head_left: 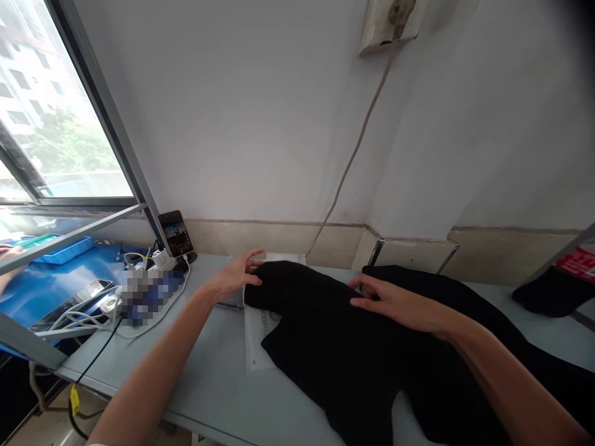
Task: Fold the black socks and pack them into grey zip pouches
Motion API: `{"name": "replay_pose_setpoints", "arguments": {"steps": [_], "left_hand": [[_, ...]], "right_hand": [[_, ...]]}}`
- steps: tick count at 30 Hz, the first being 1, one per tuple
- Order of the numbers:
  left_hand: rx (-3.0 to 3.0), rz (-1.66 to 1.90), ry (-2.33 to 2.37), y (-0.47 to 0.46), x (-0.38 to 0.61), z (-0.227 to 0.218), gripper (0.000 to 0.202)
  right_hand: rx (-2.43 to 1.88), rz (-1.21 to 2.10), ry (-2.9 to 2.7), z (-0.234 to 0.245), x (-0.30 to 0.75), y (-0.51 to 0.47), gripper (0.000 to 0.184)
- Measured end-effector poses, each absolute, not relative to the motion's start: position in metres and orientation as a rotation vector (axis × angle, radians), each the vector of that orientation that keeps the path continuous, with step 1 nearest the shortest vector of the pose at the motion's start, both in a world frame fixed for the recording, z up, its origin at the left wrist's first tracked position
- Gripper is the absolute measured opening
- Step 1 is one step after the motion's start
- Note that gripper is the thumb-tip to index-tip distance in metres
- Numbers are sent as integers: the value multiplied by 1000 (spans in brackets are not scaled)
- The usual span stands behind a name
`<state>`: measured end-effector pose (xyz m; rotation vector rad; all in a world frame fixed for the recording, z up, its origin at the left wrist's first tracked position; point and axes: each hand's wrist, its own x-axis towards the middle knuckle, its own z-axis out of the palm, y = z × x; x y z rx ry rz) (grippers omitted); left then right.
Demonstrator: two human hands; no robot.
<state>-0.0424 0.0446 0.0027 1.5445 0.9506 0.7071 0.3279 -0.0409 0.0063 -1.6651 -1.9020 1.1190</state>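
A black garment (334, 328) lies spread over the grey table, part of it hanging towards the near edge. My left hand (237, 275) grips its far left end, thumb on top and the other fingers partly hidden by the cloth; the index finger sticks out. With bent fingers and thumb, my right hand (383, 300) pinches the cloth along its upper edge, near the middle. Beneath the garment's left side lies a translucent plastic bag (258, 347) with partly covered print. More black cloth (432, 285) stretches behind my right forearm.
A phone (175, 234) stands propped by the wall, with a white charging cable (171, 303) and a power adapter (162, 259) close by. Left of a metal frame (74, 232) are a blue tray (69, 249) and another person's hand (9, 253). A red-and-black item (553, 291) sits at right.
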Motion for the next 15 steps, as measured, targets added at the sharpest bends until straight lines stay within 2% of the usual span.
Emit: {"name": "replay_pose_setpoints", "arguments": {"steps": [2, 4, 8, 11, 15], "left_hand": [[1552, 601, 975, 47, -48, -1, 103], [1615, 590, 1049, 49, -48, -9, 101], [1863, 672, 1255, 49, -35, -23, 72], [1978, 642, 1216, 47, -28, -24, 49], [1966, 800, 1103, 48, -27, -17, 37]], "right_hand": [[-1724, 1063, -1991, -1, 332, -37, 52], [-1758, 1063, -2003, -8, 331, -34, 52], [-1630, 1071, -2078, -9, 322, -36, 42], [-1502, 1086, -2048, -3, 324, -40, 36], [-1590, 985, -2029, 1, 344, -40, 35]]}}
